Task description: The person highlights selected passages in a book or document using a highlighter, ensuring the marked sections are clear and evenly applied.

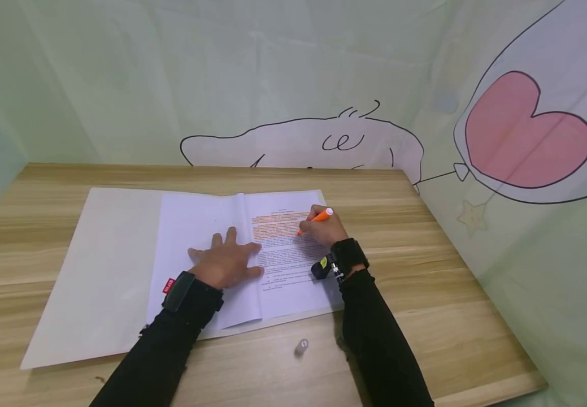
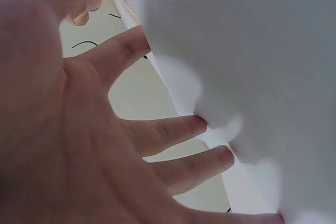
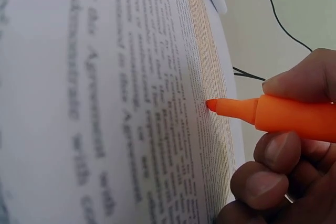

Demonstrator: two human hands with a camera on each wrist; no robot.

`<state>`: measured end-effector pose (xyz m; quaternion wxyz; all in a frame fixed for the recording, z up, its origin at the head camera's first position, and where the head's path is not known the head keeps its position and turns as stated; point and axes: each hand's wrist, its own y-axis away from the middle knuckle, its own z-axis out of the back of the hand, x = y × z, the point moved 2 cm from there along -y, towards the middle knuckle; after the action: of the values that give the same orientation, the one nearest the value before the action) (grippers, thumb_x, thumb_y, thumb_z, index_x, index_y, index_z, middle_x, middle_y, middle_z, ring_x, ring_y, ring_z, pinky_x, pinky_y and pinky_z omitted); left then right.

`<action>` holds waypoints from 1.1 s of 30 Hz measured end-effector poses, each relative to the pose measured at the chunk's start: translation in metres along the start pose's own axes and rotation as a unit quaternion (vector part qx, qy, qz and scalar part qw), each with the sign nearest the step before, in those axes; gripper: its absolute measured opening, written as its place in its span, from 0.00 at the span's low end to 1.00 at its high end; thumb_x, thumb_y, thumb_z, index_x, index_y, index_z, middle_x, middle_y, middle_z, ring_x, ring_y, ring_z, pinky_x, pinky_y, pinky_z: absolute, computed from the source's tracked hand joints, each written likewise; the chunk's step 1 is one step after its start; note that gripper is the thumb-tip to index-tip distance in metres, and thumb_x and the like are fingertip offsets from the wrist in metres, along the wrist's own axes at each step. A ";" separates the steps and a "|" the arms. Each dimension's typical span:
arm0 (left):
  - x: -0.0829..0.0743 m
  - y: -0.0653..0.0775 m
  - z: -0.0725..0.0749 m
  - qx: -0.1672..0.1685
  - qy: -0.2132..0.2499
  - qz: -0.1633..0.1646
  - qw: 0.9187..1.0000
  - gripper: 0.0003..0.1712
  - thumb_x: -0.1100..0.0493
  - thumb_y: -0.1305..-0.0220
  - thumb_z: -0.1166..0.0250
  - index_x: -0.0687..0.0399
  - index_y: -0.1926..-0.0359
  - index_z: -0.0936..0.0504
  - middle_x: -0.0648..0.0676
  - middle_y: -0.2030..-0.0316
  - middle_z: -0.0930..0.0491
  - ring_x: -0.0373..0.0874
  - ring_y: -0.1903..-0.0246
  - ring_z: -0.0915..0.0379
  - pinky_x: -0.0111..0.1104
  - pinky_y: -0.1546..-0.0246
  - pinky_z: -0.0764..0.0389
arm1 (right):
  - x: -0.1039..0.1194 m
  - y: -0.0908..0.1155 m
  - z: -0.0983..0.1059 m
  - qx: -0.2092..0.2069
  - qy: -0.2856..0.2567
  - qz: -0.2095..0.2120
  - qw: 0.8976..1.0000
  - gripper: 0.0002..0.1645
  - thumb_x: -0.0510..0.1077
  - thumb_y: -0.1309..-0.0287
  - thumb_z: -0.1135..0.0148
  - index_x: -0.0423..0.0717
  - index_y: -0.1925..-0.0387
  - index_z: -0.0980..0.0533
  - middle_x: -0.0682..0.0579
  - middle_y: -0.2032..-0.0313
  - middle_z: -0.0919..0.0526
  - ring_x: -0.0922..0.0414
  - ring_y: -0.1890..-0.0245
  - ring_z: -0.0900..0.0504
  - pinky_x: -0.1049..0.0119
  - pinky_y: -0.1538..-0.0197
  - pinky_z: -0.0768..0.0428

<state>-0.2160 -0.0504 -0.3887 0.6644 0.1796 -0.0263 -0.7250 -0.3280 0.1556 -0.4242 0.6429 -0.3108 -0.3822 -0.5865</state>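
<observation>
In the head view, right of centre, the right hand (image 1: 327,229) pinches an orange plastic highlighter (image 1: 322,215) at a white printed page (image 1: 288,265) with orange-marked upper lines. At centre the left hand (image 1: 227,264) spreads over a plain white sheet (image 1: 196,220); bottom centre, only here, lies a small greyish cylinder (image 1: 301,347). The left wrist view adds the left palm, the highlighter upper left. The right wrist view alone shows legible words, the highlighter's tip right of centre.

Gap between sleeves (image 1: 385,339), small cylinder (image 1: 301,347) inside
</observation>
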 end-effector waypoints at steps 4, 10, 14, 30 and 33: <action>0.000 0.000 0.000 0.000 0.001 0.003 1.000 0.35 0.41 0.39 0.31 0.38 0.31 0.28 0.69 0.32 0.41 0.69 0.41 0.40 0.81 0.45 0.45 | 0.000 0.001 0.001 0.004 -0.010 0.008 1.000 0.18 0.36 0.48 0.32 0.49 0.85 0.32 0.55 0.83 0.31 0.57 0.81 0.34 0.68 0.79 0.41; 0.000 -0.003 -0.001 0.003 0.001 0.006 1.000 0.35 0.41 0.39 0.32 0.39 0.31 0.28 0.70 0.31 0.43 0.70 0.40 0.40 0.82 0.46 0.46 | -0.001 0.000 0.002 0.004 -0.008 0.003 1.000 0.18 0.37 0.48 0.33 0.49 0.85 0.32 0.55 0.84 0.33 0.57 0.81 0.34 0.67 0.79 0.42; 0.001 -0.003 -0.002 0.000 0.001 0.004 1.000 0.35 0.41 0.39 0.31 0.39 0.32 0.27 0.69 0.32 0.41 0.69 0.40 0.40 0.82 0.46 0.46 | -0.003 -0.002 0.003 -0.004 -0.022 0.002 1.000 0.19 0.35 0.48 0.33 0.48 0.85 0.32 0.55 0.84 0.35 0.57 0.81 0.34 0.67 0.78 0.41; 0.001 -0.004 -0.003 -0.001 -0.005 0.006 1.000 0.35 0.41 0.39 0.31 0.38 0.32 0.27 0.69 0.33 0.41 0.69 0.41 0.39 0.82 0.47 0.45 | -0.007 -0.003 0.010 -0.006 0.004 -0.006 1.000 0.18 0.38 0.48 0.34 0.48 0.85 0.32 0.55 0.84 0.33 0.56 0.79 0.31 0.67 0.78 0.40; 0.000 -0.003 -0.003 -0.001 -0.006 0.006 1.000 0.35 0.41 0.39 0.32 0.38 0.32 0.27 0.69 0.33 0.41 0.69 0.41 0.39 0.82 0.47 0.45 | -0.008 -0.004 0.010 -0.004 -0.001 -0.010 1.000 0.17 0.38 0.48 0.34 0.48 0.85 0.32 0.54 0.83 0.32 0.56 0.79 0.31 0.67 0.78 0.40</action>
<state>-0.2184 -0.0497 -0.3922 0.6689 0.1745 -0.0301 -0.7220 -0.3329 0.1679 -0.4256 0.6353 -0.3095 -0.3836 -0.5945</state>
